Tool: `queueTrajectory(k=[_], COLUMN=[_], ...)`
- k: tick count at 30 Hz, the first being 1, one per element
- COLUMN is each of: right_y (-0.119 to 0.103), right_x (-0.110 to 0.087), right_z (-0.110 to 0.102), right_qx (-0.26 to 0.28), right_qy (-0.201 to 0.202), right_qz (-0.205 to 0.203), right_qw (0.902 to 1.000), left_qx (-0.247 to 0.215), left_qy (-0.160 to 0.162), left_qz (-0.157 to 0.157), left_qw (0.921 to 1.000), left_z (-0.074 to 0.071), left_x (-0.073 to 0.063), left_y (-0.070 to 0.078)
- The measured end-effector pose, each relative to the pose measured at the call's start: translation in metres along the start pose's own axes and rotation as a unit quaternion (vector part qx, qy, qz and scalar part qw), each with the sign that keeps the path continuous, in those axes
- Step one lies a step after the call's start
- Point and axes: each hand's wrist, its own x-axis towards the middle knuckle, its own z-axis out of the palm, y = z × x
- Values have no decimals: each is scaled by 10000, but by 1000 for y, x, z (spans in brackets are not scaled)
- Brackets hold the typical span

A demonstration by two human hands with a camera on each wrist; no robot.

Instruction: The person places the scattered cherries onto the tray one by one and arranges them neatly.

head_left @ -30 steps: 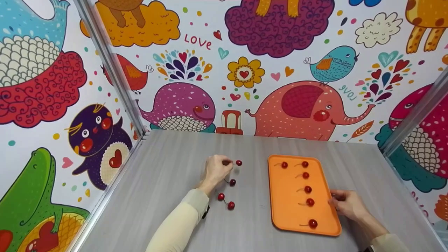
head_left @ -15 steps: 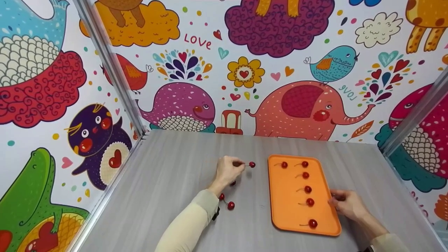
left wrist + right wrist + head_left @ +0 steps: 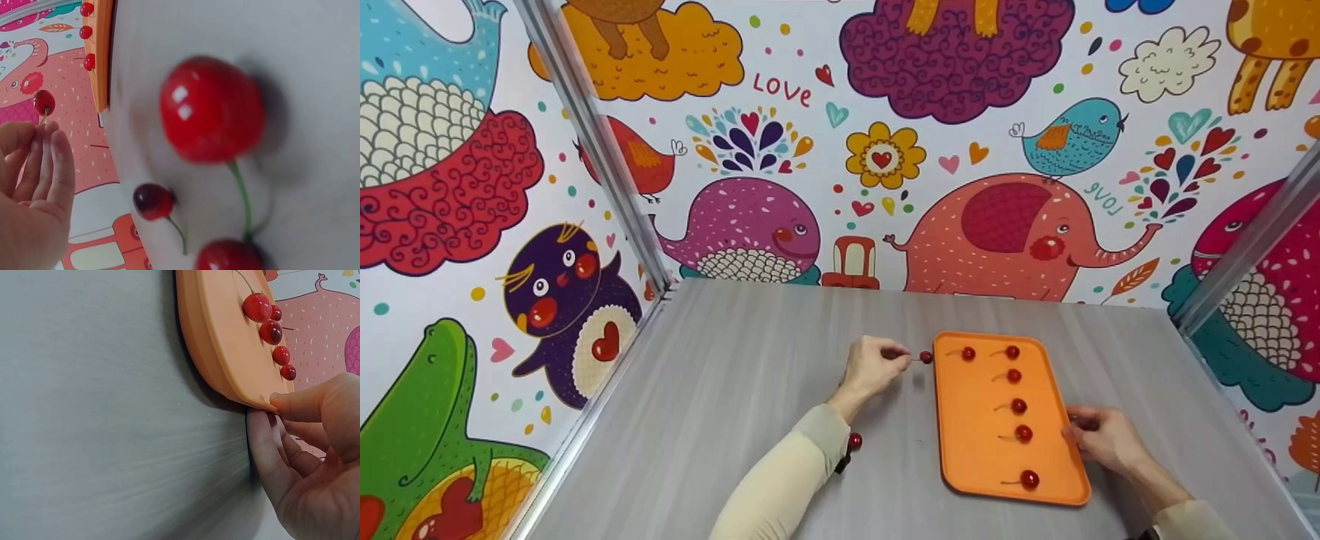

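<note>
My left hand (image 3: 874, 373) pinches a red cherry (image 3: 44, 103) by its stem, the fruit pointing right, just off the left rim of an orange tray (image 3: 975, 435). With thumb above and fingers below, my right hand (image 3: 315, 455) grips the tray's right rim. Several cherries with stems lie on the tray, most in a column along its right half, such as the cherry (image 3: 1030, 479) near the front. In the left wrist view, a large near cherry (image 3: 212, 109), a dark red cherry (image 3: 153, 201) and a partly cut-off cherry (image 3: 229, 256) rest on the table.
The grey wood-grain table (image 3: 720, 360) meets a wall with cartoon animals (image 3: 997, 232) at the back. Metal posts (image 3: 600, 150) mark the corners. My left forearm (image 3: 787, 472) passes over the loose cherries, hiding some in the head view.
My left hand has moved right with the pinched cherry, from above the loose cherries to the tray's left edge. The right hand stays on the tray rim.
</note>
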Motion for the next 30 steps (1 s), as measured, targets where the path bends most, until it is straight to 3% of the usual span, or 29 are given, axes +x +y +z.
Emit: queueTrajectory(k=[10,23,30], right_y=[2,2,0], right_x=[-1,0,-1], right_z=[0,-1,-1], right_qx=[-30,-109,149], right_qy=[73,-27,-68], right_qz=[-32,48,4], right_qw=[10000,9999,9999], left_qx=[41,79,431], left_qy=[-92,-346,-373], left_qz=[-104,-360,-480], left_qw=[9999,9987,9972], left_z=[17,51,65], left_x=[9,14,15], left_y=[7,16,19])
